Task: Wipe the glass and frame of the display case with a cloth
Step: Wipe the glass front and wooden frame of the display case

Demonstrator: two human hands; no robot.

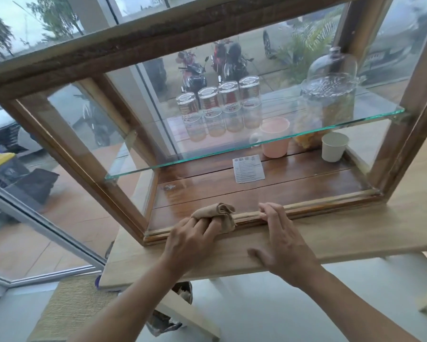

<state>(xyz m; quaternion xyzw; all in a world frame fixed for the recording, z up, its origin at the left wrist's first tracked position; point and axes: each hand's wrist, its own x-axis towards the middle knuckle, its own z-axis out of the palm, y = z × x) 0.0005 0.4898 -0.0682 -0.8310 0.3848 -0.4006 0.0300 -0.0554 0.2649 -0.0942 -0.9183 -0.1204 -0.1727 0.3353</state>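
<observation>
A wood-framed display case (59, 67) is seen standing on a pale wooden table (355, 233), its open front turned toward the viewer and its long axis running left to right, tilted in the wide-angle view; a beige cloth (216, 214) is bunched on the bottom front rail (331, 206) of the frame, left of centre, lying along that rail; it is gripped by the left hand (190, 239), whose fingers are curled over it and pressed down; just beside it, the right hand (285, 248) is laid flat with fingers loosely spread, fingertips resting on the same rail and the palm over the table edge; nothing is held in it. Inside, a glass shelf (232, 154) carries four upturned drinking glasses (220, 109) and a domed glass jar (331, 92); on the dark wooden floor below are set a printed card (248, 169), a pink mug (275, 137) and a white paper cup (334, 146). A woven mat (71, 309) lies on the pale floor at lower left; parked motorbikes (207, 62) are visible through the windows behind.
</observation>
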